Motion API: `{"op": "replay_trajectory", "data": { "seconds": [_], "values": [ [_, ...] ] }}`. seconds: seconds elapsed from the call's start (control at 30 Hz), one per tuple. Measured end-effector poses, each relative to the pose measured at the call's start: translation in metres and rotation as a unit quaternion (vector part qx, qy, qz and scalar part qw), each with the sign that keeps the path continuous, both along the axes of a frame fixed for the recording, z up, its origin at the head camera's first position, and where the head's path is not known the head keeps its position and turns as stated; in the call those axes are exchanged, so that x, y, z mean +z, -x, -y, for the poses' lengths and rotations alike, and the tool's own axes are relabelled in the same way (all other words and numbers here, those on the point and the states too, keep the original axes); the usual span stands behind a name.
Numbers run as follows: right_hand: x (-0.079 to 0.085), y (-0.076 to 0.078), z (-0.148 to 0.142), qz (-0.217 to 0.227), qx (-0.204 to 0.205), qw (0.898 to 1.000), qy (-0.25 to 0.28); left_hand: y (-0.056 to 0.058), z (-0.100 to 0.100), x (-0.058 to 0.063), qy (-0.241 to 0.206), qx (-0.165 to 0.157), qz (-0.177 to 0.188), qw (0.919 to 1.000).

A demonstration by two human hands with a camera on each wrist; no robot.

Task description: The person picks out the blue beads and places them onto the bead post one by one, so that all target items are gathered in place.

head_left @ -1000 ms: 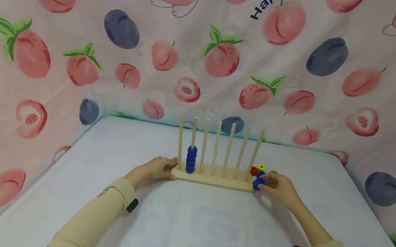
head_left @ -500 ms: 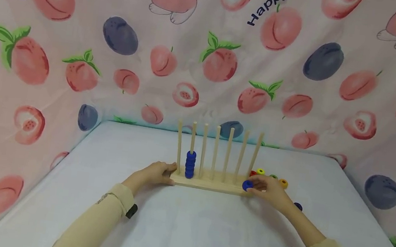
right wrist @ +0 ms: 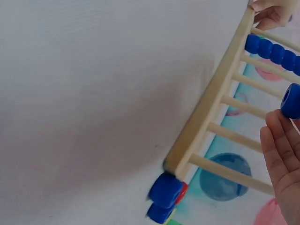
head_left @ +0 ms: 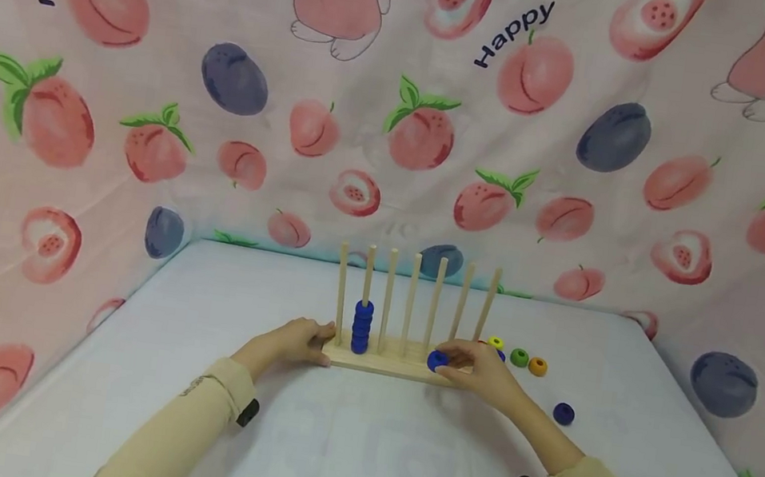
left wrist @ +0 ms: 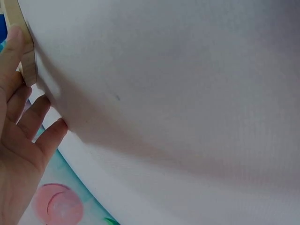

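Loose dark blue bead [head_left: 564, 413], nearest: on the white table [head_left: 326, 449], just beside the right forearm [head_left: 548, 438], uncovered as that arm shifted leftward. Right hand [head_left: 484, 374]: pinching one blue bead [head_left: 437, 360], carried in the last second from beside the base's right end to before the fifth peg [head_left: 434, 310] from the left; threaded on none. Left hand [head_left: 292, 341]: unmoved, gripping the left end of the wooden base [head_left: 373, 363]. Stack of five blue beads [head_left: 361, 328]: on the second peg [head_left: 369, 269], count unchanged; the carried bead is nearer, not added. Past the right end: green bead [head_left: 519, 357], orange bead [head_left: 537, 366], yellow bead [head_left: 495, 342], others partly hidden. Rear: fruit-printed cloth [head_left: 332, 183].
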State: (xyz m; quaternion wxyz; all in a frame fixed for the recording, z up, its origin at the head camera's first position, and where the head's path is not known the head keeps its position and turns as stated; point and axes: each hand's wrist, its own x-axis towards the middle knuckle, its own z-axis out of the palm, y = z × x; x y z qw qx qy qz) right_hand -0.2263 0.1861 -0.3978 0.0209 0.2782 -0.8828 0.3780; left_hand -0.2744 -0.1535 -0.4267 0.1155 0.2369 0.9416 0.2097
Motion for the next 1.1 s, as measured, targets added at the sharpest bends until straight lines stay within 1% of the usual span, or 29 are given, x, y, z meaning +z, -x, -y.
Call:
{"op": "replay_trajectory", "data": {
  "seconds": [0.23, 0.33, 0.43, 0.57, 0.73, 0.93, 1.1],
  "values": [
    [0.017, 0.002, 0.02, -0.01, 0.009, 1.0, 0.023, -0.001, 0.002, -0.001, 0.013, 0.006, 0.001, 0.9999],
    [0.025, 0.004, 0.028, -0.014, 0.015, 0.999, 0.03, -0.001, 0.002, -0.002, 0.007, 0.007, 0.001, 0.9999],
    [0.031, 0.007, 0.033, -0.028, 0.023, 0.999, 0.031, -0.001, 0.002, -0.001, -0.001, 0.007, 0.0, 1.0],
    [0.036, 0.01, 0.04, -0.029, 0.027, 0.999, 0.037, -0.001, 0.001, 0.001, -0.003, 0.0, -0.001, 1.0],
    [0.038, 0.009, 0.048, -0.002, 0.04, 0.998, 0.05, -0.003, 0.0, -0.001, 0.006, -0.008, 0.001, 0.9999],
    [0.047, 0.009, 0.056, -0.02, 0.051, 0.998, 0.042, -0.002, -0.002, -0.003, 0.008, -0.013, -0.003, 0.9999],
    [0.058, 0.011, 0.065, -0.033, 0.05, 0.997, 0.047, 0.0, 0.0, -0.002, 0.014, -0.011, -0.01, 0.9998]
  ]
}}
